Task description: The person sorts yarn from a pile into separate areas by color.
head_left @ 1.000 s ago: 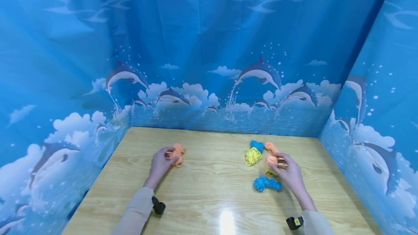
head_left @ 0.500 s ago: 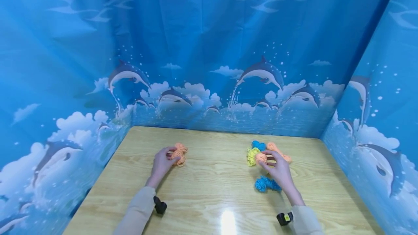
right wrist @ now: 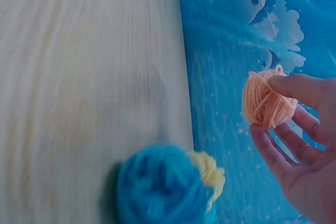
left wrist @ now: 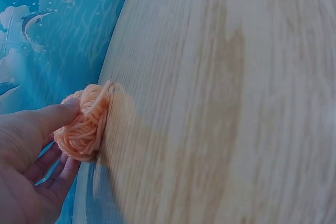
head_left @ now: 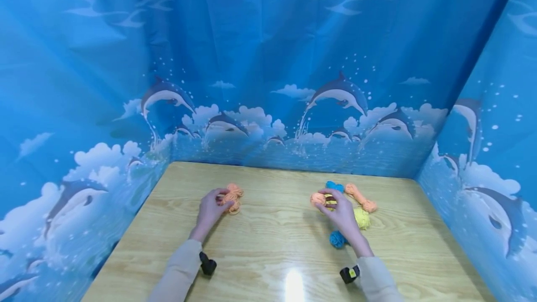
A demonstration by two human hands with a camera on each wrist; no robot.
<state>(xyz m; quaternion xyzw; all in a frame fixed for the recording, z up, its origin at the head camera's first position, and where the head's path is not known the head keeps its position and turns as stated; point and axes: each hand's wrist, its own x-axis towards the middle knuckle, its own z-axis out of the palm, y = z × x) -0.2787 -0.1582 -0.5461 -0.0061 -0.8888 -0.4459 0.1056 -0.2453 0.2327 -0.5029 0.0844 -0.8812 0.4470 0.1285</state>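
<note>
My left hand (head_left: pixel 211 210) pinches a peach yarn bundle (head_left: pixel 234 193) on the left of the wooden table. In the left wrist view the thumb presses on the yarn (left wrist: pixel 86 129) from above, with fingers beneath. My right hand (head_left: pixel 341 211) holds a peach yarn ball (head_left: pixel 317 199) between thumb and fingertips. The right wrist view shows this peach ball (right wrist: pixel 266 103) raised off the tabletop. Behind and below the right hand lie a yellow yarn bundle (head_left: pixel 361 218) and a blue one (head_left: pixel 337 239), the latter partly covered by the wrist.
Another peach skein (head_left: pixel 361 197) lies right of the right hand, and a blue bundle (head_left: pixel 334 185) sits behind it. The wooden table (head_left: pixel 268 236) backs onto a blue dolphin-print curtain (head_left: pixel 260 59), which also rises at both sides.
My right hand has carried the peach ball leftward, off the pile, uncovering the yellow bundle and the peach skein. My left hand keeps its grip in place.
</note>
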